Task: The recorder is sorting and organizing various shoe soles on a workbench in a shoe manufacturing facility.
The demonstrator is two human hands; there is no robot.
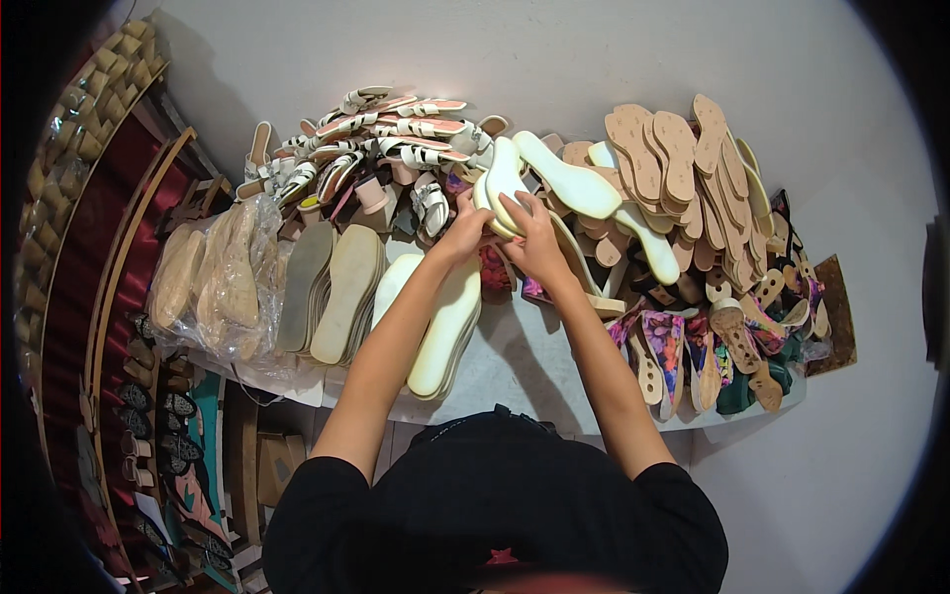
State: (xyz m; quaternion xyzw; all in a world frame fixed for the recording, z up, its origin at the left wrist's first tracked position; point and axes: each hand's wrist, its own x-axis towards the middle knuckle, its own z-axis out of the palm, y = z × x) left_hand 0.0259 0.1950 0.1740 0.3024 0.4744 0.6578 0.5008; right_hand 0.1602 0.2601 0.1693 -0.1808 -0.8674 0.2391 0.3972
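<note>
Both my hands are together over the middle of the table, around a few cream-white shoe insoles (507,173). My left hand (463,230) grips their near left edge. Fingers of my right hand (534,238) wrap the near right edge. Another cream insole (569,176) lies just to the right, beyond my right hand. Below my left forearm stand stacks of pale cream insoles (445,332), partly hidden by the arm. Left of these are a beige insole stack (348,292) and a grey insole stack (308,282).
White strappy sandals (396,129) are heaped at the back left. A clear plastic bag (233,262) holds tan soles. Tan insoles (676,158) pile up at the right, with floral wedge pieces (663,351) in front. Shelves of shoes (178,436) stand left of the table (524,366).
</note>
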